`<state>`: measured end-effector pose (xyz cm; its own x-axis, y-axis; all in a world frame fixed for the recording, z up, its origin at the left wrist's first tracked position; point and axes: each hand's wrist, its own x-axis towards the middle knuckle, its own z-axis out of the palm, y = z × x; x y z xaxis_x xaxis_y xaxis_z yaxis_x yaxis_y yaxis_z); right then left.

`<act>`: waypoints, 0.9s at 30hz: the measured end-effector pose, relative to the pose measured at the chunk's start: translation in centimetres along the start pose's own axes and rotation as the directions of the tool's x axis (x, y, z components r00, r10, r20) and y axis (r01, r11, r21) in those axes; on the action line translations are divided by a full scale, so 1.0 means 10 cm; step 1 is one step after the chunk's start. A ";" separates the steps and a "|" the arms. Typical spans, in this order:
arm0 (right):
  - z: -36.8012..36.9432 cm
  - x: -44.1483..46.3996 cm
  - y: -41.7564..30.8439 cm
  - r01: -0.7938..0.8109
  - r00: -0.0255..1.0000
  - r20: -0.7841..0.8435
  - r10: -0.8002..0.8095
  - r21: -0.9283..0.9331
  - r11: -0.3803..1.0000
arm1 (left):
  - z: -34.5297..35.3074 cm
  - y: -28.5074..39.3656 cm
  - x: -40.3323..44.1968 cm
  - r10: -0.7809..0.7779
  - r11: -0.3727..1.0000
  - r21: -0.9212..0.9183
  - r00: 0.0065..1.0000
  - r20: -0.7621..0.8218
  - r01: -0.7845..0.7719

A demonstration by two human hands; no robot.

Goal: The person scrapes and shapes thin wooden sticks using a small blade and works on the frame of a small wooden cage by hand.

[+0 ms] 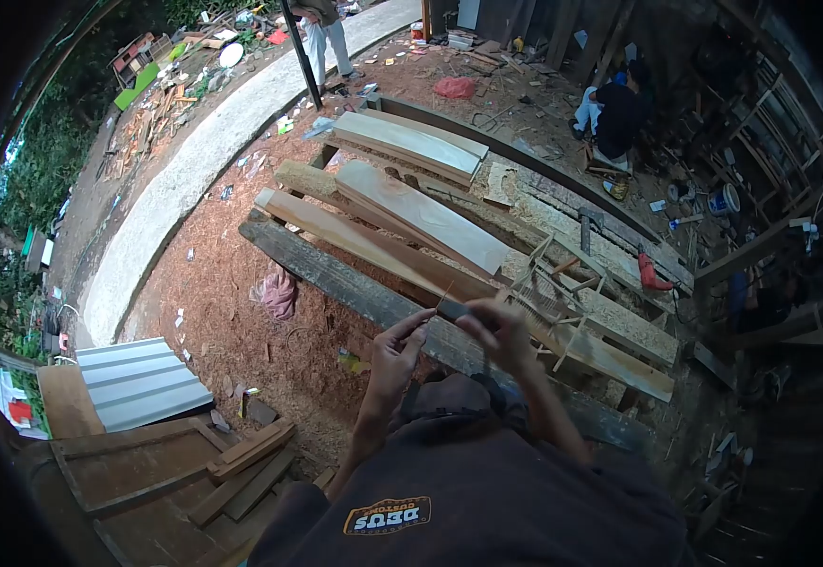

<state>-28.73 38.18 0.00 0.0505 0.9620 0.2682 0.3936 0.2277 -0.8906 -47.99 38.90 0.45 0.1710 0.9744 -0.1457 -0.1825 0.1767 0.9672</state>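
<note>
Two-hand work, left hand (pixel 398 357): fingertips pinched just beside small dark block (pixel 451 310); whether gripping anything, cannot tell.
Right hand (pixel 498 333): grasping small dark block above weathered beam (pixel 336 277).
Block handling: probably best kept steady, fingertips light, wrists firm.
Timber surface: beyond weathered beam, smooth-faced board (pixel 421 215), then hammer (pixel 585 238), red tool (pixel 654 273).
Yard: corrugated sheet (pixel 142 373), concrete path (pixel 184 180), shavings-strewn ground (pixel 227 307), crouching person (pixel 619 118).

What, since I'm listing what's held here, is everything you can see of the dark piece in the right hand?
The dark piece is small, dull grey-black and roughly rectangular, with no separate parts visible. Its material is unclear. The right hand grips one end; the other points toward the left hand; whether they touch is unclear. It appears above the grey plank.
</note>
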 end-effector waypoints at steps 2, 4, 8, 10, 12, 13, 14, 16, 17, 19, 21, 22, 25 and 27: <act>0.11 0.00 -0.14 0.091 0.992 0.093 -0.087 -0.042 0.995 | -0.02 0.00 -0.01 -0.023 0.999 0.027 0.999 0.035 0.022; 0.14 0.02 -0.09 0.093 0.994 0.056 -0.091 -0.031 0.995 | -0.08 0.00 -0.05 -0.111 0.991 0.087 0.988 0.111 0.102; -0.25 0.31 0.30 -0.190 0.973 -0.163 0.161 -0.181 0.965 | -0.12 0.17 -0.12 -0.129 0.991 -0.011 0.986 0.108 0.131; -0.29 0.30 0.18 -0.060 0.991 -0.129 0.038 -0.176 0.983 | -0.16 0.09 -0.14 -0.140 0.989 -0.041 0.988 0.063 0.142; -0.09 0.15 0.02 0.021 0.999 -0.035 -0.021 -0.004 1.000 | -0.18 0.03 -0.13 -0.146 0.989 -0.022 0.989 0.031 0.146; 0.02 0.06 -0.09 0.096 0.994 0.057 -0.095 -0.026 0.995 | -0.17 0.02 -0.12 -0.145 0.989 -0.027 0.989 0.036 0.146; 0.11 -0.01 -0.17 0.174 0.975 0.149 -0.166 -0.044 0.984 | -0.16 0.01 -0.11 -0.143 0.989 -0.032 0.989 0.044 0.145; 0.20 -0.03 -0.13 0.098 0.981 0.176 -0.086 -0.062 0.993 | -0.12 -0.05 -0.10 -0.088 0.996 0.010 0.995 0.054 0.087; 0.23 0.01 0.03 0.045 0.992 0.117 -0.039 -0.044 0.998 | -0.13 -0.06 -0.10 -0.062 0.998 0.031 0.997 0.055 0.060; 0.19 0.13 0.21 -0.110 0.992 -0.050 0.116 0.109 0.988 | -0.16 0.04 -0.15 -0.112 0.994 0.003 0.993 0.048 0.112; 0.01 0.19 0.19 -0.220 0.970 -0.124 0.209 -0.083 0.972 | -0.20 0.08 -0.15 -0.129 0.991 -0.024 0.991 0.041 0.130; -0.05 0.19 0.16 -0.221 0.972 -0.117 0.206 -0.136 0.966 | -0.21 0.03 -0.16 -0.122 0.991 -0.043 0.992 0.030 0.124; 0.13 -0.04 0.01 0.072 0.994 0.088 -0.066 -0.073 0.995 | -0.22 -0.06 -0.19 -0.152 0.984 -0.088 0.988 0.024 0.154; 0.21 -0.12 -0.01 0.168 0.969 0.199 -0.145 -0.102 0.981 | -0.18 -0.09 -0.17 -0.147 0.985 -0.085 0.989 0.035 0.149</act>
<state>-30.78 37.31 -1.04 -0.1912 0.9292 0.3163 0.4877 0.3696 -0.7909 -49.91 37.37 -0.51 0.2297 0.9325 -0.2788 -0.2370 0.3314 0.9132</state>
